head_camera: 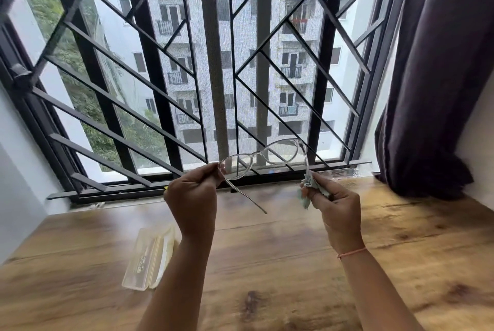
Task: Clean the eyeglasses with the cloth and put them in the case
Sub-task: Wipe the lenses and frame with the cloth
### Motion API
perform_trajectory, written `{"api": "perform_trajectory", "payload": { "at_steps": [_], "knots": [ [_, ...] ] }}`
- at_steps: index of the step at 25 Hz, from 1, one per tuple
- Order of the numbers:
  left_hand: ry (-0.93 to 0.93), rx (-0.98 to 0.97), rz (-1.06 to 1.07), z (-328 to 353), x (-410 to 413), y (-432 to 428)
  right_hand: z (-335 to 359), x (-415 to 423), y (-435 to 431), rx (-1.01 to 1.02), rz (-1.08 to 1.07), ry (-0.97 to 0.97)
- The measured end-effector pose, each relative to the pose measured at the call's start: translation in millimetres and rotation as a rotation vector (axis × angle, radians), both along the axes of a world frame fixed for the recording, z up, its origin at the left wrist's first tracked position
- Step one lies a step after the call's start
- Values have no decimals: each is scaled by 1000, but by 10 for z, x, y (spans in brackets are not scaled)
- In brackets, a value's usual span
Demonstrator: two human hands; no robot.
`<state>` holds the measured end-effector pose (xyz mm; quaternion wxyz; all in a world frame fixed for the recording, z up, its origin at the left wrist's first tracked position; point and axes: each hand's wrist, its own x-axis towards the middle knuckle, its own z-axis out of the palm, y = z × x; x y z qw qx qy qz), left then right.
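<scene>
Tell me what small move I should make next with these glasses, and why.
Probably slide the cloth in your right hand up onto the lens nearest it and start wiping. Your left hand pinches the eyeglasses at the other lens's rim, holding them up unfolded, while the cloth sits bunched low by a temple arm, off both lenses. The case waits on the table.

One eyeglasses (258,153), one cloth (311,184), one case (149,258).

Thin orange thread bracelet (351,252)
</scene>
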<state>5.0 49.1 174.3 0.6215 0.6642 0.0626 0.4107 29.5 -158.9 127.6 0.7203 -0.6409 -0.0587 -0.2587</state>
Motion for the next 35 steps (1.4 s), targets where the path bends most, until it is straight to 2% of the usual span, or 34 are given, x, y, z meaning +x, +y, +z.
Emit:
{"api": "perform_trajectory", "payload": {
  "at_steps": [6,12,16,19,21,25,27,31,33,35],
  "knots": [
    [6,-117,27,-74,69,46,-28,-65,80,244,180,116],
    [-5,-189,25,-130,104,48,-261,-5,94,524,134,344],
    [36,-230,-1,-180,134,-37,-297,-96,467,440,171,368],
    [35,-178,-6,-164,97,-96,-247,-191,670,462,225,370],
    [18,-132,-33,-142,82,-87,-196,-214,684,523,293,445],
    [1,-106,-119,-118,53,-59,-122,-187,555,642,430,727],
    [1,-105,-123,-139,56,-75,-132,-183,542,625,388,696],
    [0,-140,-107,-163,59,-133,-161,-248,634,376,140,407],
    [-7,-147,-110,-126,41,-144,-160,-237,633,414,141,438],
    [-1,-164,-105,-93,29,-141,-154,-206,586,559,280,585]
  ]
}}
